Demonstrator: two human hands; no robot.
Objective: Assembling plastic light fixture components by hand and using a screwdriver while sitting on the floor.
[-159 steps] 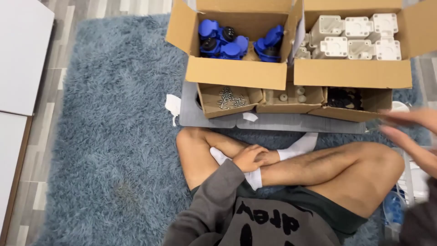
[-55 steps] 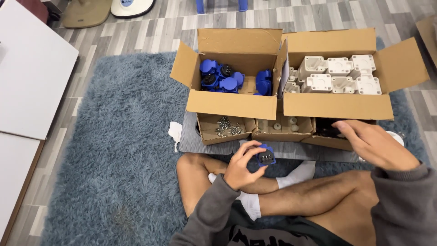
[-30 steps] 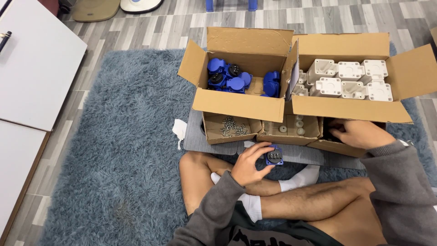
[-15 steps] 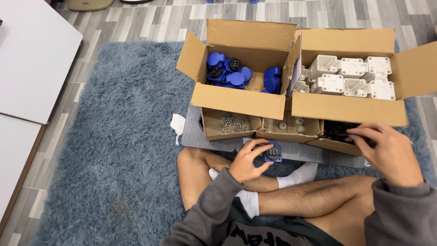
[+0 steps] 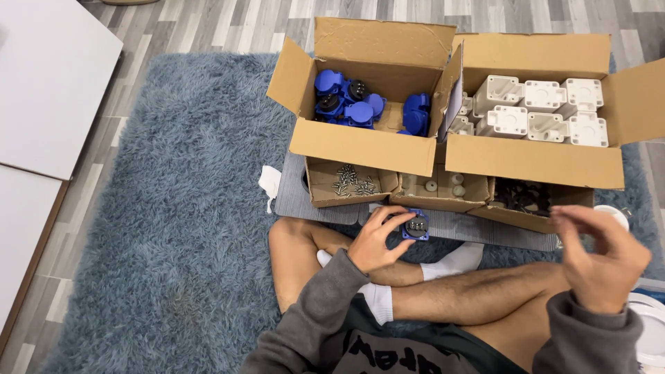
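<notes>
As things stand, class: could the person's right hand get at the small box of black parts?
Probably yes. The right hand hangs just in front of the small box of black parts, whose top is open. Nothing lies between them, though the bigger box of white housings overhangs its back edge.

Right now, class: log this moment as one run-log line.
left hand: holds blue socket | right hand: raised, blurred, grip unclear | boxes: open

right hand (image 5: 601,253) | lifted out of small box (image 5: 528,202) (fingers pinched, contents unclear)
</notes>
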